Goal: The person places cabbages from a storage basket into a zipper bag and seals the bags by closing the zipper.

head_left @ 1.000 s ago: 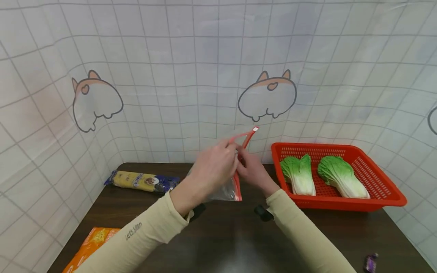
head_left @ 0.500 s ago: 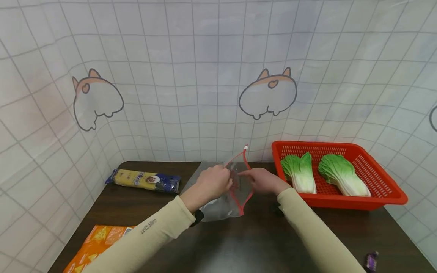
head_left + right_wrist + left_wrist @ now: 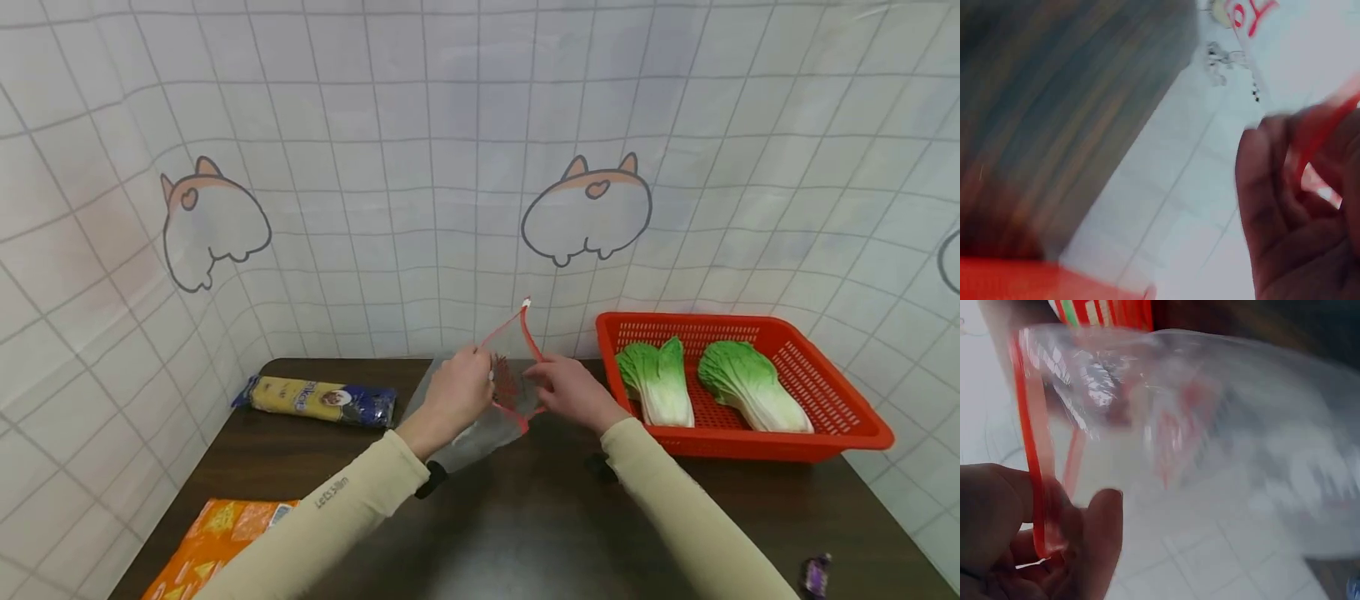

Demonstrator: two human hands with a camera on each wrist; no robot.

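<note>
So a clear zip bag (image 3: 468, 442) was being held up right around the middle of the frame, just over the dark table (image 3: 510, 533), its red-edged mouth spread apart between two hands. On one side, the red strip was pinched by the left hand (image 3: 457, 387), thumb and fingers clamped on it, and that could be seen pretty clearly in the left wrist view. The other edge was gripped by the right hand (image 3: 572, 387), fingers curled round the red strip, though the right wrist view was pretty blurry, so the exact finger placement can't really be told. A white slider (image 3: 527, 303) was left sticking up at the bag's top corner. Over at the right of the frame, a green-and-white cabbage (image 3: 660, 387) and a second cabbage (image 3: 753, 387) were kept in a red basket (image 3: 750, 446). A yellow-and-blue packet (image 3: 318, 400) was laid left of the bag, an orange packet (image 3: 225, 533) was partly covered by a sleeve at the lower left, and a little purple item (image 3: 816, 575) was parked at the lower right.
</note>
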